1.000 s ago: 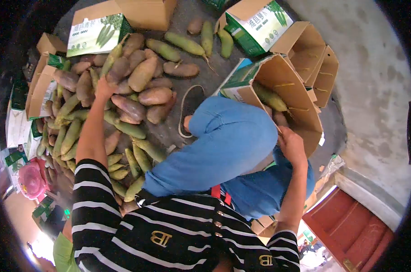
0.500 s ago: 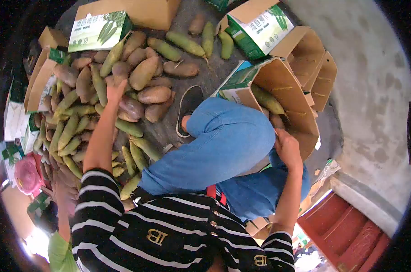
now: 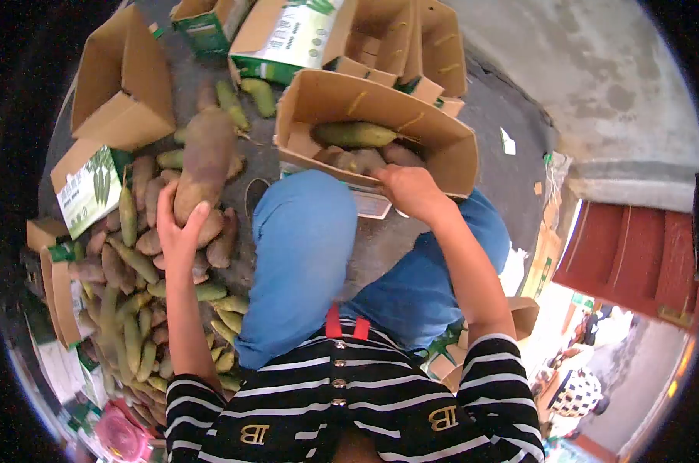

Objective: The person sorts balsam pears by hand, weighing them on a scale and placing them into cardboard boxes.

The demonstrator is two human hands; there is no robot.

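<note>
My left hand [image 3: 181, 224] is wrapped round the lower end of a large brown-red tuber [image 3: 208, 154], raised above the pile and blurred at its top. My right hand [image 3: 413, 191] grips the near edge of an open cardboard box [image 3: 450, 154], its fingertips partly hidden inside. In that box lie a long green radish [image 3: 357, 134] and several brownish tubers [image 3: 357, 160]. Below and around my left hand spreads a heap of brown tubers [image 3: 150, 241] and green radishes [image 3: 137, 262].
An empty carton [image 3: 124, 77] and a printed box [image 3: 87, 189] stand at the upper left. More boxes [image 3: 288, 38] line the top. A pink container [image 3: 123, 432] is at the lower left, a red door [image 3: 627, 255] at the right. A person [image 3: 577, 391] is beyond the doorway.
The view has turned to the right. My left hand has lifted a large tuber off the pile. My right hand remains at the box edge, and the box's contents show more fully.
</note>
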